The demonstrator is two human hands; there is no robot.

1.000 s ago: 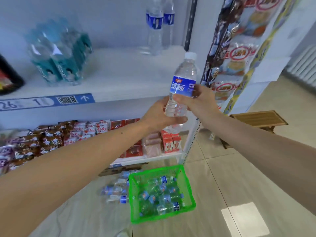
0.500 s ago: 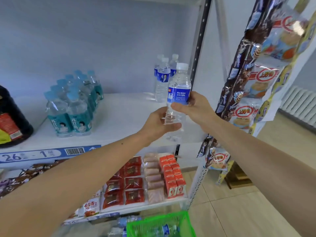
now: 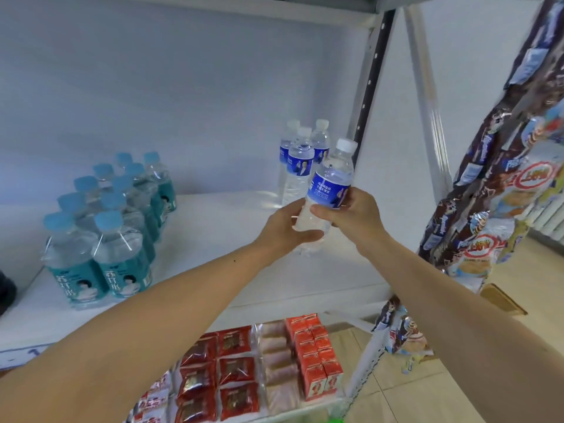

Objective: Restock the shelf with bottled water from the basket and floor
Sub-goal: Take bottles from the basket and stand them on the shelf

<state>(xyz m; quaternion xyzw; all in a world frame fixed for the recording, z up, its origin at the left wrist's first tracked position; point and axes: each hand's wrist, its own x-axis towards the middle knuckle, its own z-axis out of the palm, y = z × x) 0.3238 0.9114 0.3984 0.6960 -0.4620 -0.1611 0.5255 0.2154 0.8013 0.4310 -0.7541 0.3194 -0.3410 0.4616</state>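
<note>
A clear water bottle (image 3: 331, 181) with a blue label and white cap is held upright, slightly tilted, above the white shelf (image 3: 232, 239). My left hand (image 3: 283, 228) grips its lower body, and my right hand (image 3: 351, 216) grips it at the bottom of the label. Three matching blue-label bottles (image 3: 300, 161) stand at the back right of the shelf, just behind the held one. The basket is almost out of view; only a green sliver (image 3: 335, 420) shows at the bottom edge.
A shrink-wrapped pack of teal-label bottles (image 3: 106, 227) stands on the shelf's left. A dark object (image 3: 6, 291) sits at the far left edge. Red snack packets (image 3: 219, 370) and red cartons (image 3: 317, 358) fill the shelf below. Hanging snack strips (image 3: 494, 190) crowd the right, beside the shelf's upright post (image 3: 370, 80).
The bottle and both hands have moved forward over the shelf toward the three standing bottles. The view has tilted up, so the basket has dropped out of sight.
</note>
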